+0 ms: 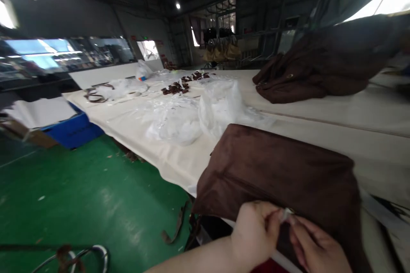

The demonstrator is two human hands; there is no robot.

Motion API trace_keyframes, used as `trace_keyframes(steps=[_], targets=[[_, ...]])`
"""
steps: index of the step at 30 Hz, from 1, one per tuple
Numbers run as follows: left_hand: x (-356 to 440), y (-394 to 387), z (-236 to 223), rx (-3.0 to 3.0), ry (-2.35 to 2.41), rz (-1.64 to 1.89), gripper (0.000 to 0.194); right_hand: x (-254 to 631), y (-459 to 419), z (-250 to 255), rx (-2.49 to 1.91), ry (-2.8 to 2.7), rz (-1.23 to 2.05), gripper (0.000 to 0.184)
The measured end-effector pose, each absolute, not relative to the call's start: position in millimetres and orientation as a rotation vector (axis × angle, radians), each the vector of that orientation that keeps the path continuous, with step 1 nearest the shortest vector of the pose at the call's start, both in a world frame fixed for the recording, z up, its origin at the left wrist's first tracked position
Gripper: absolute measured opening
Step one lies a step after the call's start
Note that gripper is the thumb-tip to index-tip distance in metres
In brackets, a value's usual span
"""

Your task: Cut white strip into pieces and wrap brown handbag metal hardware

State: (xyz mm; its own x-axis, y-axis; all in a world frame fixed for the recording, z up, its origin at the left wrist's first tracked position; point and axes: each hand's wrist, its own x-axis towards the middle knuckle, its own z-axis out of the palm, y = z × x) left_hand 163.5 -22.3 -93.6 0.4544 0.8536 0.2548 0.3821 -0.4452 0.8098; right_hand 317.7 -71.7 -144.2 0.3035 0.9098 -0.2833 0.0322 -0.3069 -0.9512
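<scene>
A brown suede-like fabric piece (275, 170) lies at the near edge of the long table (368, 119), partly hanging over it. Both my hands work at its front edge. My left hand (256, 232) is closed, pinching a small pale metal part (286, 213) on the fabric's edge. My right hand (315, 243) is closed too, its thumb and fingers pinched on the same small part from the right. The two hands touch each other there.
Crumpled clear plastic bags (198, 115) lie behind the fabric. A heap of brown fabric (320, 68) sits far right. Small brown pieces (175, 88) and straps (94, 96) lie further back. A blue crate (72, 130) stands on the green floor (80, 196); a strap (174, 226) hangs below.
</scene>
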Motion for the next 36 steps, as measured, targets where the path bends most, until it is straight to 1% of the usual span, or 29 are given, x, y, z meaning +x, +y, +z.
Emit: trace_keyframes(steps=[3, 9, 10, 12, 14, 16, 18, 19, 21, 22, 24, 26, 29, 33, 36], targets=[[170, -16, -88, 1.613, 1.025, 0.779, 0.025, 304, -68, -128, -1.592, -0.836, 1.143, 0.045], [171, -11, -90, 1.522, 0.968, 0.742, 0.015, 297, -72, -103, -1.688, -1.027, 1.095, 0.053], [170, -10, -92, 1.512, 0.967, 0.731, 0.013, 303, -79, -97, -1.723, -1.069, 1.038, 0.053], [168, -7, -96, 1.517, 0.966, 0.698, 0.010, 323, -98, -83, -1.820, -1.086, 0.750, 0.047], [167, -4, -100, 1.541, 0.968, 0.668, 0.010, 357, -122, -65, -1.948, -0.967, 0.293, 0.042], [166, 0, -104, 1.566, 0.964, 0.643, 0.012, 403, -146, -49, -2.100, -0.776, -0.130, 0.041], [166, 2, -105, 1.582, 0.965, 0.622, 0.014, 457, -163, -40, -2.232, -0.649, -0.406, 0.042], [166, 2, -105, 1.589, 0.974, 0.614, 0.015, 483, -169, -39, -2.309, -0.625, -0.454, 0.043], [166, 2, -103, 1.599, 1.002, 0.601, 0.017, 527, -174, -43, -2.424, -0.686, -0.336, 0.047], [167, 1, -102, 1.597, 1.016, 0.599, 0.018, 543, -173, -47, -2.429, -0.703, -0.207, 0.048], [168, 0, -101, 1.574, 1.037, 0.616, 0.019, 563, -169, -57, -2.341, -0.679, 0.087, 0.048], [171, -2, -101, 1.536, 1.042, 0.640, 0.020, 568, -164, -65, -2.189, -0.571, 0.263, 0.045], [173, -4, -102, 1.481, 1.040, 0.659, 0.021, 562, -160, -73, -1.955, -0.434, 0.252, 0.041], [172, -4, -102, 1.419, 1.053, 0.641, 0.024, 552, -166, -81, -1.734, -0.410, 0.223, 0.033], [171, -2, -102, 1.392, 1.031, 0.618, 0.021, 545, -179, -90, -1.714, -0.461, 0.056, 0.027]])
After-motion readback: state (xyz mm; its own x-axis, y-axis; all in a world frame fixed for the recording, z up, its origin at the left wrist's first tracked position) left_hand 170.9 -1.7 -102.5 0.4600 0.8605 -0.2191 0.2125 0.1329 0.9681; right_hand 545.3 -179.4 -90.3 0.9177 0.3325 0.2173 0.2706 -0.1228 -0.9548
